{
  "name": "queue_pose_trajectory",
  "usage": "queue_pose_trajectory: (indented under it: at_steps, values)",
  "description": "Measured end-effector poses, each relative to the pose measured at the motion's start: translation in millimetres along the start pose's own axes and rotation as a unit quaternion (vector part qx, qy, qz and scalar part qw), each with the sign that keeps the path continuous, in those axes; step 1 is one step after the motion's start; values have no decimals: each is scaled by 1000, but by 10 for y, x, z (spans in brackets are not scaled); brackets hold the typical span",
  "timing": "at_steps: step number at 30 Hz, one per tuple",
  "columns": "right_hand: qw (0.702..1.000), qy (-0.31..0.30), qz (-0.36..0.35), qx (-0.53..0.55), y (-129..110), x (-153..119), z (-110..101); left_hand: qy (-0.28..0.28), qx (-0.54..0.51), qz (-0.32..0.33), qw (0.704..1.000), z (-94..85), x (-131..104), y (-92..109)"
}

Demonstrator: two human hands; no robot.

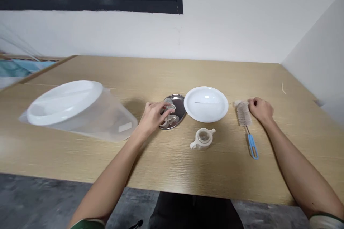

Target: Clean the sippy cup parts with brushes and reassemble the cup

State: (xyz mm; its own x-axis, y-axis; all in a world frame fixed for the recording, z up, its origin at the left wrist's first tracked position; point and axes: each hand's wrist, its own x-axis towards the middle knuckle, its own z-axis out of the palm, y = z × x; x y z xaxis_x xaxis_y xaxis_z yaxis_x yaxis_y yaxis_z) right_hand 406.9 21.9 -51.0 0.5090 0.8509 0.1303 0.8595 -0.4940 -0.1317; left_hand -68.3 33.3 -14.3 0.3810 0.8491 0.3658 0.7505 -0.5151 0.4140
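Note:
My left hand is closed in a pinch on a small clear piece with a round, pale rim, above a round metal tray. More small clear pieces lie in the tray. My right hand rests curled on the table, its fingertips by the bristles of a bottle brush with a blue handle. Whether they grip anything I cannot make out. A thin wire brush reaches from a white bowl towards that hand. Nearer me sits a cream two-handled ring.
On the left, a large translucent container with a white oval lid lies on the wooden table. A small bent pale piece is at the far right. A white wall and a dark window frame stand behind.

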Motion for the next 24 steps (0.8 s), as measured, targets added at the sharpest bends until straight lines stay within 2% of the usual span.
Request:
queue_pose_trajectory:
  at_steps: [3,6,11,14,16,20,24]
  values:
    - [1000,-15,3,-2,12,7,0,46,-2,-32,998,-185,-13,44]
    - [1000,-29,-2,11,16,11,-1,94,-16,-63,993,-293,-33,57]
    - [999,-17,13,42,19,-10,-17,184,-75,-65,978,-279,-44,17]
    - [996,19,42,78,38,-31,-40,245,-134,-34,960,-260,-37,34]
    - [992,43,61,99,61,-49,-58,261,-205,-23,943,-294,-28,82]
    - [985,65,90,131,121,-79,-63,279,-361,-29,889,-450,5,313]
    - [981,76,99,147,166,-98,-16,256,-466,-53,845,-506,2,762]
